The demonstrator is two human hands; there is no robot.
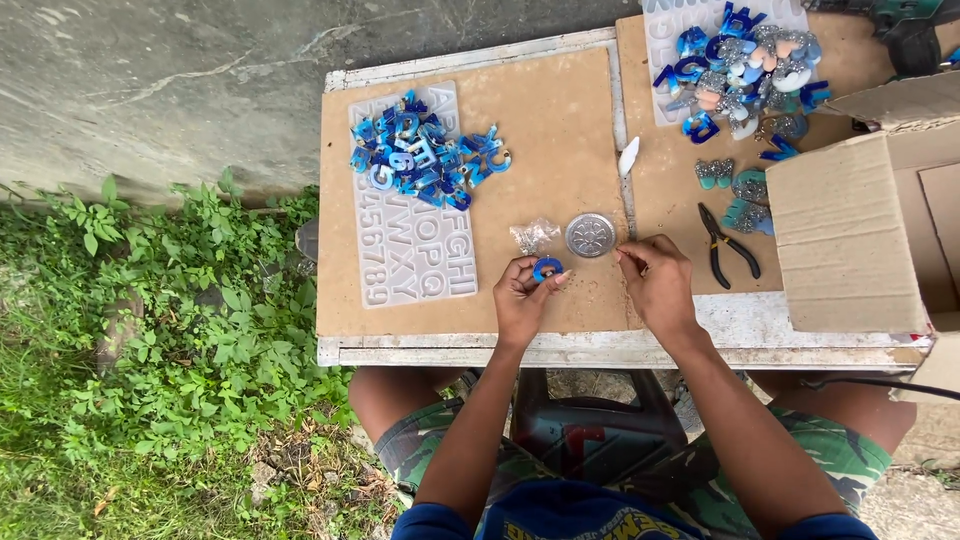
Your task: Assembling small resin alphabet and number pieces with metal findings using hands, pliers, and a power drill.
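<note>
My left hand [520, 298] pinches a small blue ring-shaped resin letter [547, 268] between thumb and fingers, just above the brown board [560, 140]. My right hand [657, 283] hovers beside it with fingertips pinched together near a round silver tin lid [590, 235]; whether something tiny sits between those fingers cannot be told. A small clear plastic bag [531, 236] lies just above my left hand.
A translucent letter mould [415, 240] carries a heap of blue resin letters [425, 155]. A second pile of blue and glittery pieces [745, 65] lies top right. Black pliers [728, 245], a white sliver [628, 156] and a cardboard box [860, 230] sit to the right. Grass grows left.
</note>
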